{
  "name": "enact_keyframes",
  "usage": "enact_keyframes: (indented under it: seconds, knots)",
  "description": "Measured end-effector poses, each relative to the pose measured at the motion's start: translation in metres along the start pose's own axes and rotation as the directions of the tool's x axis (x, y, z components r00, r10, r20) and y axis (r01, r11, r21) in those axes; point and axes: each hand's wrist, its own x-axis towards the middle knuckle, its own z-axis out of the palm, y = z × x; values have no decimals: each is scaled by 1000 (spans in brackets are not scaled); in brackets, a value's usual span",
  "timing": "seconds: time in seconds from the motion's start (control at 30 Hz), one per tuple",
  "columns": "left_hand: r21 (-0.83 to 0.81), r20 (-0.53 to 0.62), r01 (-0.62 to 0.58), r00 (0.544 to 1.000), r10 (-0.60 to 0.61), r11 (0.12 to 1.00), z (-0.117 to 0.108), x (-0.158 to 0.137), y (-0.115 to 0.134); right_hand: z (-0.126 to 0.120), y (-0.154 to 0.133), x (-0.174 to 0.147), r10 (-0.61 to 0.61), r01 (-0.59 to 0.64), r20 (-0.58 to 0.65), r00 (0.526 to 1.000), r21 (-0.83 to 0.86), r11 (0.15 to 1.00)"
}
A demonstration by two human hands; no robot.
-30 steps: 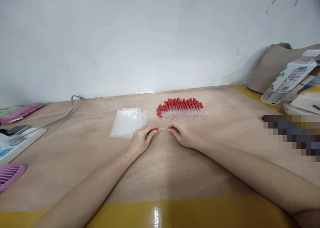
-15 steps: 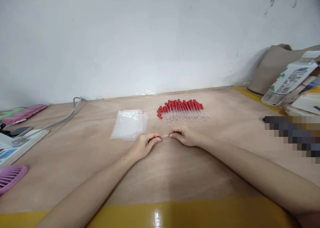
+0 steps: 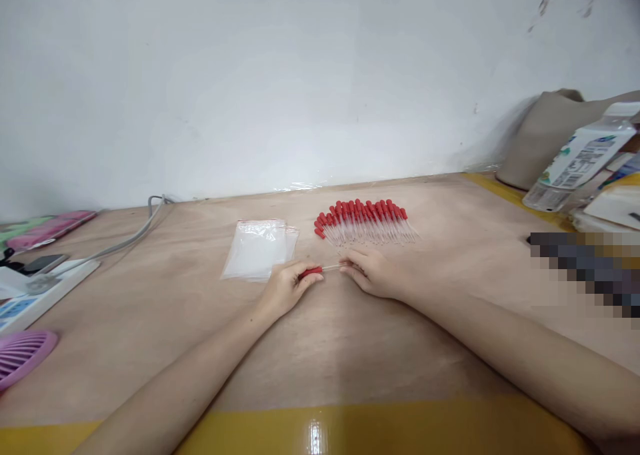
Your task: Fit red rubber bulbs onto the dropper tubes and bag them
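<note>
A glass dropper (image 3: 330, 267) with a red rubber bulb lies level between my two hands, above the wooden tabletop. My left hand (image 3: 287, 285) is closed around the red bulb, its thumb along the near side. The thin tube points right and runs to the fingertips of my right hand (image 3: 370, 272), which are bent around its tip; the very end is hidden there. Just beyond my hands is a fanned pile of droppers (image 3: 367, 222), red bulbs toward the wall. Clear zip bags (image 3: 257, 248) lie stacked behind my left hand.
On the left are a white power strip (image 3: 50, 295) with a grey cable (image 3: 125, 238), a purple fan grille (image 3: 27, 355) and a pink item (image 3: 53, 228). At the right, a plastic bottle (image 3: 583, 155) leans near a beige container (image 3: 535, 135). Yellow tape (image 3: 270, 432) edges the table.
More of the red bulb now shows in my left hand. The fingers of my right hand have loosened a little at the tube's tip. The pile and bags have not moved.
</note>
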Motion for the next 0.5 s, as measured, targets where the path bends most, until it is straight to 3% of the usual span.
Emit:
enact_keyframes:
  seconds: [0.33, 0.5]
  knots:
    - [-87, 54, 140, 989, -136, 986, 2, -1, 4, 5, -2, -5, -17, 17, -30, 999, -20, 1000]
    - [-106, 96, 138, 987, -128, 985, 1, 0, 5, 8, -3, -4, -29, 30, 7, 1000, -75, 997]
